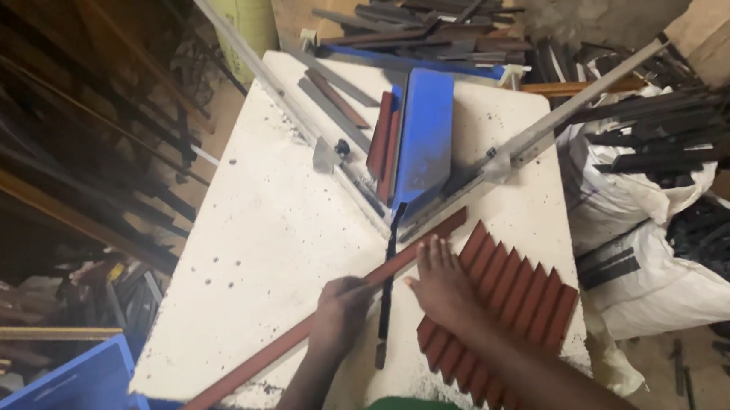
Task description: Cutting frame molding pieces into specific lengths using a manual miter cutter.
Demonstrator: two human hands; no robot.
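Our left hand (341, 314) has its grip closed around a long reddish-brown strip (305, 333), which runs diagonally from the near left corner of the white surface (247, 239) up toward the blue cutter blade (422, 137). Our right hand (441, 287) lies flat and open, holding nothing, fingers spread on a fanned row of cut reddish pieces (508, 293). A dark lever handle (388, 289) sits between our hands. We judge the overhanging strip could sag and twist off line, and our fingers are near the blade.
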